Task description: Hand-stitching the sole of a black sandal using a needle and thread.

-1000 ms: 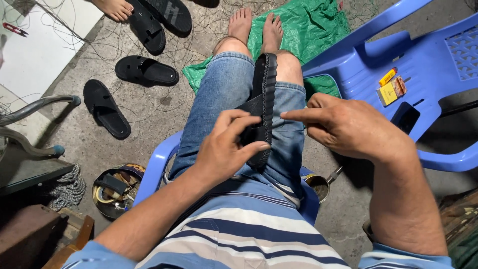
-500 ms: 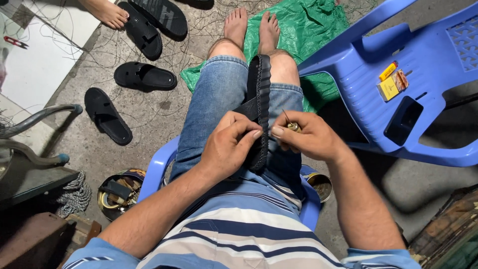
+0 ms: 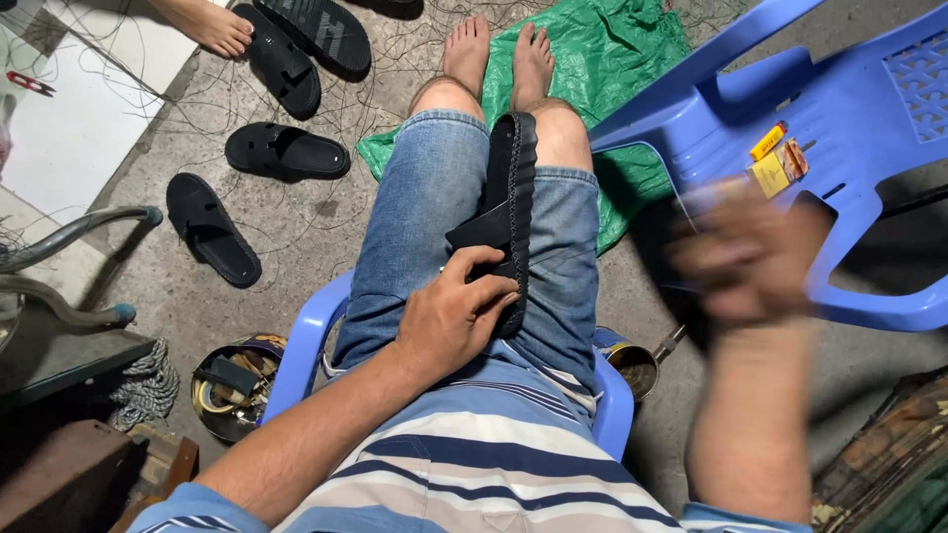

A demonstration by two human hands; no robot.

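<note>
A black sandal (image 3: 511, 202) stands on its edge between my knees, sole to the right. My left hand (image 3: 451, 318) grips its near end against my thigh, fingers curled over the strap. My right hand (image 3: 743, 255) is raised off to the right over the blue plastic chair (image 3: 869, 148) and is heavily blurred; whether it holds anything cannot be told. I sit on a blue plastic stool (image 3: 308, 341) in denim shorts and a striped shirt.
Several black sandals (image 3: 284, 153) lie on the concrete at left among loose thread. A green tarp (image 3: 592, 59) is under my feet. A lighter and small yellow packet (image 3: 775, 163) rest on the chair. Tins (image 3: 229, 387) stand beside the stool. Another person's foot (image 3: 207, 22) is at top left.
My right hand has pulled away from the sandal, swinging up and out to the right. My left hand stays on the sandal's near end.
</note>
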